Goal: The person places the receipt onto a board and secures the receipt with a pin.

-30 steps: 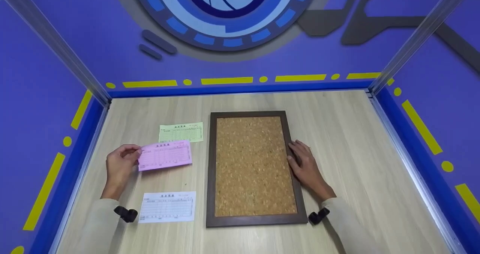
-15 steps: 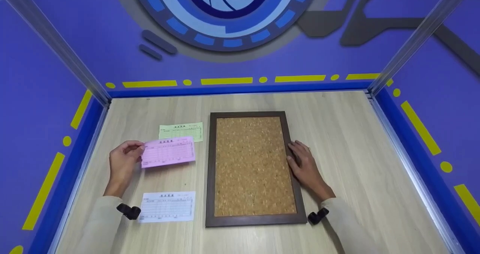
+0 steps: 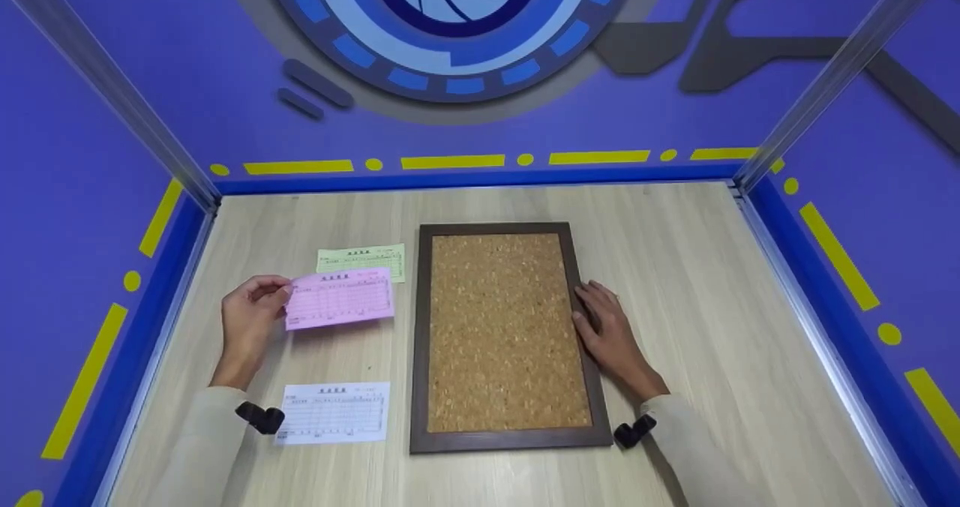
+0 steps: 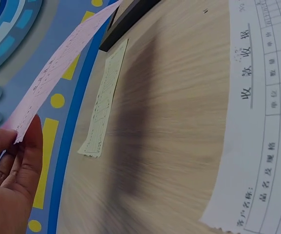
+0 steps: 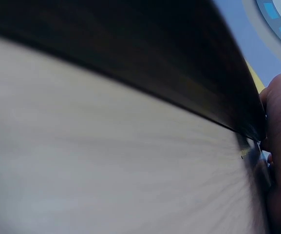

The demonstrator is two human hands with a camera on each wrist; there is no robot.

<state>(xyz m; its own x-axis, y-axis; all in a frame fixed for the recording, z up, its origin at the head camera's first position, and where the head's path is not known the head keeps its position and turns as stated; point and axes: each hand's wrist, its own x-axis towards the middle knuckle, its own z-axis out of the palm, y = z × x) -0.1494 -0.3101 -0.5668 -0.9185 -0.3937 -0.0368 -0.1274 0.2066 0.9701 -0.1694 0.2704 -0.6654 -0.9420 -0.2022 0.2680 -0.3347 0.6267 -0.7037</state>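
Observation:
My left hand (image 3: 251,319) pinches a pink receipt slip (image 3: 341,301) by its left end, thumb against fingers. The slip is held up off the table and throws a shadow in the left wrist view. In the head view it overlaps the near part of a green receipt slip (image 3: 375,256) lying behind it. Nearer to me lies a white receipt slip (image 3: 334,413), flat. To their right is a corkboard (image 3: 502,327) with a dark brown frame. My right hand (image 3: 611,331) rests at the frame's right side, relaxed fingers and thumb touching its edge.
The light wood table (image 3: 720,282) is bounded by a blue back wall (image 3: 172,79) and side walls with yellow markings. Metal posts (image 3: 847,72) stand at the rear corners. Each sleeve carries a small black wrist camera (image 3: 260,418).
My left hand has moved slightly right and away from me, carrying the pink slip, which now covers more of the green one. My right hand and the corkboard stay put.

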